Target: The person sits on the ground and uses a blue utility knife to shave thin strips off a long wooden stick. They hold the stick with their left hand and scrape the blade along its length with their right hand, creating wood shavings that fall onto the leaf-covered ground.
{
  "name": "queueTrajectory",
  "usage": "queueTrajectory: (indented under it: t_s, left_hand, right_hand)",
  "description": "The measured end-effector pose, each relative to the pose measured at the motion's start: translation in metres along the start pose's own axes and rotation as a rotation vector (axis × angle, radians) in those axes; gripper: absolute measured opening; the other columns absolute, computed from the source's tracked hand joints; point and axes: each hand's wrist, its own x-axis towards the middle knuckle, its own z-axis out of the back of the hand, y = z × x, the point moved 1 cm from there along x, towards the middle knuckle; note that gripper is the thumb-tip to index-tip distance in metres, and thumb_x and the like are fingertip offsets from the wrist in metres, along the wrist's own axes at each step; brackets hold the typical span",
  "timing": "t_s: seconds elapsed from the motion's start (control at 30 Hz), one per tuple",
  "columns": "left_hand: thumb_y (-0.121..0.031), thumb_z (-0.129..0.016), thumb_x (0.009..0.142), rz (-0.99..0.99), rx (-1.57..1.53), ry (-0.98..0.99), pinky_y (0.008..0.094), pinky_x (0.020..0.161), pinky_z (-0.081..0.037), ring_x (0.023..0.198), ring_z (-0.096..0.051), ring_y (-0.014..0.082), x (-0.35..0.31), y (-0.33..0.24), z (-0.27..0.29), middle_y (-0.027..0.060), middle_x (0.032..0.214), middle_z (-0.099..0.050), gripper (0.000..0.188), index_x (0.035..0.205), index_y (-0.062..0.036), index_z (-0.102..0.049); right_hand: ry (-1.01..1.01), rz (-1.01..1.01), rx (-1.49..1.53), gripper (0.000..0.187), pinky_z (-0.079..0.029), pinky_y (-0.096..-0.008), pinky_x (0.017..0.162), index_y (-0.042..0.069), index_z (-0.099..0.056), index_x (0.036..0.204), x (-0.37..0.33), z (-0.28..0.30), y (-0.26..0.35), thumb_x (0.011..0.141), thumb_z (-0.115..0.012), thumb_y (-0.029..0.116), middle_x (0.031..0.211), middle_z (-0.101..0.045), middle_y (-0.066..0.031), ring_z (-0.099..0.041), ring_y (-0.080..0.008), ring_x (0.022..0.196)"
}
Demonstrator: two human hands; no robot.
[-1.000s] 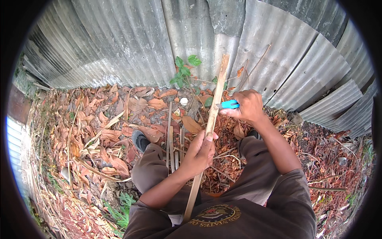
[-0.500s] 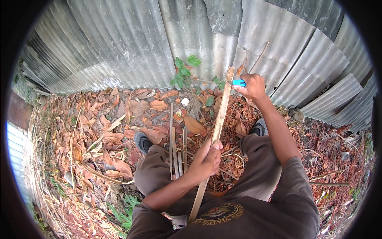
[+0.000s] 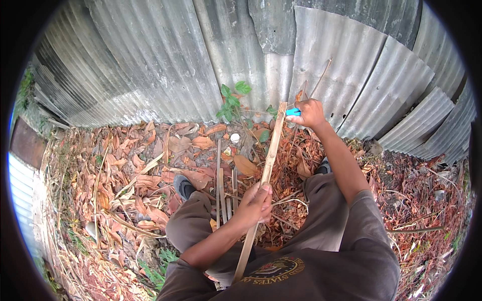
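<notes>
Left hand (image 3: 255, 204) first: fingers clamped around the wooden strip (image 3: 272, 156) near its middle, held over leaf-strewn ground (image 3: 145, 188). Strip's long axis slants from the shirt front (image 3: 281, 278), low left, up and slightly right toward the corrugated fence (image 3: 241, 40), far end beyond the left fingers. Right hand (image 3: 310, 114) is the nearer one to that far end, fingers closed on a blue cutter (image 3: 292, 112); strip lies just left of it, cutter at the strip's right edge (blade too small to make out, contact can't be confirmed). Counts, left to right: two grey shoes, left one (image 3: 185, 187) and right one (image 3: 325, 166); about four loose strips (image 3: 221, 193) on the ground between the legs, roughly lengthwise, partly overlapping; one leafy green plant (image 3: 233, 101) by the fence; one white round object (image 3: 235, 138); one held strip; one cutter.
</notes>
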Motion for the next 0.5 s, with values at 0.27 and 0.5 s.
queueTrajectory:
  t_s: [0.27,0.5]
  left_hand:
    - [-0.027,-0.034,0.105,-0.041,-0.124,0.011,0.0242,0.039,-0.028,0.040,-0.027,0.0073,-0.022,0.015,0.019,-0.0030,0.058,-0.031,0.020,0.097,-0.0101,-0.040]
    - [-0.029,-0.035,0.105,-0.061,-0.199,0.059,0.0243,0.037,-0.029,0.039,-0.027,0.0070,-0.031,0.015,0.021,-0.0036,0.058,-0.030,0.022,0.097,-0.0103,-0.042]
  right_hand:
    - [0.250,-0.286,0.196,0.077,-0.049,-0.0443,0.056,0.005,-0.063,0.061,0.005,0.002,0.052,0.076,-0.049,0.079,0.055,-0.057,-0.0158,-0.061,-0.0333,0.054]
    - [0.572,-0.802,0.859,0.084,-0.048,-0.0412,0.056,0.001,-0.057,0.061,0.001,0.001,0.067,0.081,-0.040,0.081,0.053,-0.053,-0.0115,-0.058,-0.0249,0.053]
